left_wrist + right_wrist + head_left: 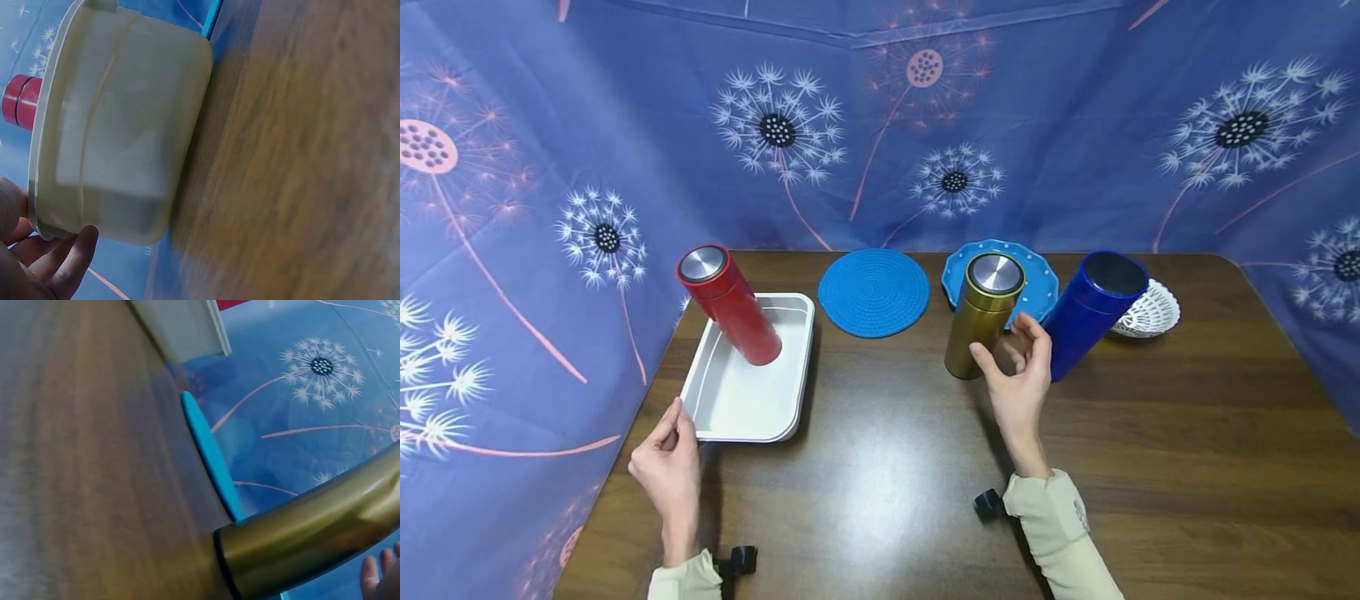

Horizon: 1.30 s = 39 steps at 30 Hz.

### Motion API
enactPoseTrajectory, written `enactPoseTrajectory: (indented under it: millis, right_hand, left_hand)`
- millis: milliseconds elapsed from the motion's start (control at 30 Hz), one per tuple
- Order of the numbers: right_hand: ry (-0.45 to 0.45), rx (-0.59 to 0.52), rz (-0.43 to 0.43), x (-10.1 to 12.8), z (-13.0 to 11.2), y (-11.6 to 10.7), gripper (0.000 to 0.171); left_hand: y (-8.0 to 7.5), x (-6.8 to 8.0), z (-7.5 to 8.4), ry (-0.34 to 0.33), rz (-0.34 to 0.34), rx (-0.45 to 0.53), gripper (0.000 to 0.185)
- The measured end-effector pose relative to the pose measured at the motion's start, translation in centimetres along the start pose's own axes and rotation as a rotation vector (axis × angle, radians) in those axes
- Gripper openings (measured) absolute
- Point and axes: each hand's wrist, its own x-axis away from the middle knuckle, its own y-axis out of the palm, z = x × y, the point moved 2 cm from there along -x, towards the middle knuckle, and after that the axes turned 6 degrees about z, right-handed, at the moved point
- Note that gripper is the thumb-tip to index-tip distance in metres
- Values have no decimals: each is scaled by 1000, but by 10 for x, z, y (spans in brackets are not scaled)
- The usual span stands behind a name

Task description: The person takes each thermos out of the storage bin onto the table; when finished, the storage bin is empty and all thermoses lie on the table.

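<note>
My left hand point(667, 467) grips the near left corner of a deep white plastic tub point(790, 367), with thumb and fingers at its rim. Inside the tub stands a red flask point(733, 304) with a silver lid. At the middle of the table a gold flask point(973, 329) stands upright. Close by its right side is my right hand point(1022, 383), thumb overlapping the flask in the head view and fingers loosely bent. In the right wrist view its fingertips point(370, 575) show beside the gold flask point(312, 531). A blue flask point(1093, 308) stands just right of this hand.
Behind the gold flask lies a blue dotted plate point(955, 271) with a wavy rim. A round blue woven mat point(874, 293) lies between tub and plate. A white openwork basket point(1152, 312) sits behind the blue flask. Flowered blue cloth point(850, 100) hangs along the table's back.
</note>
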Motion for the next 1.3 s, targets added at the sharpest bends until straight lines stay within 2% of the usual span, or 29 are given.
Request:
enactPoseTrajectory:
  millis: [133, 267, 400, 633, 867, 1033, 1200, 1300]
  right_hand:
    - [-76, -55, 41, 10, 2, 3, 48]
    - [-188, -112, 12, 19, 1, 8, 31]
    - [-255, -164, -95, 27, -2, 20, 25]
    - [-253, -215, -280, 43, -6, 55, 28]
    - [-125, -243, -468, 53, -14, 108, 35]
    - [16, -282, -581, 54, -25, 152, 48]
    - [159, -263, -687, 54, -34, 188, 62]
    - [212, -243, -732, 58, -22, 213, 69]
  left_hand:
    - [-2, -4, 0, 13, 6, 15, 20]
    - [-3, -8, 1, 15, 2, 35, 20]
    - [-2, -9, 2, 18, -4, 48, 20]
    - [8, -8, 2, 51, -22, 61, 20]
    - [14, -4, 3, 65, -43, 90, 19]
    - [10, -3, 1, 65, -33, 101, 18]
    - [4, -5, -1, 91, -3, 77, 19]
    - [-1, -6, -2, 107, 19, 66, 19]
